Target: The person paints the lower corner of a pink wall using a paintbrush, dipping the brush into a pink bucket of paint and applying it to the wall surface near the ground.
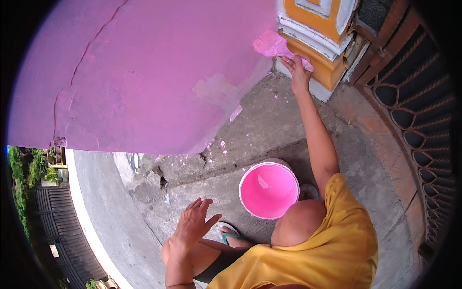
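My right hand (300, 72) grips the handle of a wide paintbrush (270, 44) coated in pink paint. The bristles lie over the right end of a pink-painted wall (151, 72), beside an orange and white pillar (314, 50); whether they touch the wall, I cannot tell. Near the wall's lower right edge is a paler patch (216, 86). My left hand (195, 220) is held over my knee, fingers apart and holding nothing. Between my arms a white bucket (269, 189) of bright pink paint stands on the concrete, close to my right knee.
A metal gate (415, 123) with twisted bars curves along the right. Pink splatters (222, 144) dot the concrete below the wall. A broken piece of concrete (154, 177) lies near the wall's left corner. Across the road (104, 195) are a dark slatted gate (61, 213) and plants.
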Motion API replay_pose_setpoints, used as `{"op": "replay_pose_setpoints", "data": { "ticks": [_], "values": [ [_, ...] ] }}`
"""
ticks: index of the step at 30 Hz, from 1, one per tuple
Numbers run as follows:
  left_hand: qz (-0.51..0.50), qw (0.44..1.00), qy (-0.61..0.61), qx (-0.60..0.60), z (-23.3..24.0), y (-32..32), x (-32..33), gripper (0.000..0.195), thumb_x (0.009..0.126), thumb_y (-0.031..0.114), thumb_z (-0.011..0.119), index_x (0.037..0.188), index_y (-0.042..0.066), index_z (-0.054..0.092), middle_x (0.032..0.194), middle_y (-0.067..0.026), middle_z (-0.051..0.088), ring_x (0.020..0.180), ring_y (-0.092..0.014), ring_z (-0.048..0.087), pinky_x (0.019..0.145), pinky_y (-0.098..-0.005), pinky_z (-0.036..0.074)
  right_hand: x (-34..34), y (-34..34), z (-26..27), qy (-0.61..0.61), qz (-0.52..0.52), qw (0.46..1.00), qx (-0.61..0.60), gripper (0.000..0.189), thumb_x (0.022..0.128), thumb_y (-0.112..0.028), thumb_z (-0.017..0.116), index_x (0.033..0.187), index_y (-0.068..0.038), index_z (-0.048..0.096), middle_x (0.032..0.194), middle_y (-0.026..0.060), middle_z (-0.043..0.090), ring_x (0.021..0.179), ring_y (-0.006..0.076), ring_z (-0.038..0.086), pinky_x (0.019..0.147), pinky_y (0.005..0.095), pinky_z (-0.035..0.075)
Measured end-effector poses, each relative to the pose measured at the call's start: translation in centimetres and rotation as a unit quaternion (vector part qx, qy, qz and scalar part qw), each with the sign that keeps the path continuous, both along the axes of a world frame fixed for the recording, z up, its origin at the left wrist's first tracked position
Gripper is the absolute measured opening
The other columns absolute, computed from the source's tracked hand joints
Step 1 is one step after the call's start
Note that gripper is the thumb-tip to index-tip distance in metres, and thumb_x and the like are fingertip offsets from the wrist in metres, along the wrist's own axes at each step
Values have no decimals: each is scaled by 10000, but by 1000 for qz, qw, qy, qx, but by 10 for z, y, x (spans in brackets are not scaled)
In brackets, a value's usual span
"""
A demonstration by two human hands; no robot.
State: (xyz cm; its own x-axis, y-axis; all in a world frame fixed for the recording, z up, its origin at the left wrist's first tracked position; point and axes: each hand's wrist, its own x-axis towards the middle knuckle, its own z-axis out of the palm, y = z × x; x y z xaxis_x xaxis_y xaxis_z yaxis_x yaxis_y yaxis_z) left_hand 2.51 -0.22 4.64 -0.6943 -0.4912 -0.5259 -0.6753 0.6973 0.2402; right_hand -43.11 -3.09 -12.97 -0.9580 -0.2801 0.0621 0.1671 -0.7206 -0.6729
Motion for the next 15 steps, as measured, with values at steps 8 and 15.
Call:
{"op": "replay_pose_setpoints", "data": {
  "ticks": [8, 15],
  "values": [
    [1, 1000, 10, -8, 5, 2, 2, 455, 870, 356, 666, 1194, 58, 554, 1195, -213, 608, 1240, -375, 498, 1016, -444, 419, 69, 109, 43, 114, 146, 960, 209, 120, 939, -87, 592, 982, 25, 583, 926, 100, 620, 759, 189, 675, 705, 319, 582],
    [-51, 994, 91, -44, 8, 14, 16, 419, 872, 293, 652, 1135, -9, 528, 1049, -186, 636, 1163, -365, 546, 1046, -440, 378, 135, 165, 131, 304, 487, 746, 337, 80, 854, -3, 658, 925, 32, 651, 876, 97, 667, 769, 159, 661, 695, 272, 525]
  ]
}}
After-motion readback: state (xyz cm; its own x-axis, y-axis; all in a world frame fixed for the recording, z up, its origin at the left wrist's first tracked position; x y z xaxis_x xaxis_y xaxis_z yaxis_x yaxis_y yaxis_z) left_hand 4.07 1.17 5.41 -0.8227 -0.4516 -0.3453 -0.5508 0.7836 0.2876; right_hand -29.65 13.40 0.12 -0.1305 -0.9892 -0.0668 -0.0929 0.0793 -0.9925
